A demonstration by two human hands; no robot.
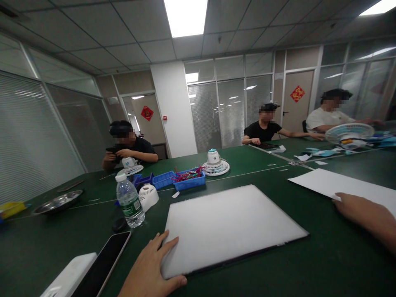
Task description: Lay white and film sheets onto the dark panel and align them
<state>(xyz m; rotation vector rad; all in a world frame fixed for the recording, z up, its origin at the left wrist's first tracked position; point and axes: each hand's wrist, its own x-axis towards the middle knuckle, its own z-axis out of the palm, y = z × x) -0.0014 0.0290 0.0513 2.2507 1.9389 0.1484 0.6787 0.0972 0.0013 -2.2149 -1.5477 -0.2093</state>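
Note:
A flat white panel [229,225] with a dark edge lies on the green table in front of me. My left hand [151,264] rests at the panel's left edge, thumb and fingers spread, its fingertips touching the white surface. Off to the right, my right hand [360,210] has its fingers closed on the near edge of a white sheet [346,185]. That sheet reaches out of view on the right. Part of the right thumb's grip is hidden beneath the hand.
Left of the panel are a water bottle [130,202], a white plastic housing [148,197], a phone [102,262] and a white box [72,274]. Beyond stand a blue bin [189,182] of wired parts and a fan part [215,165]. Several people sit across the table.

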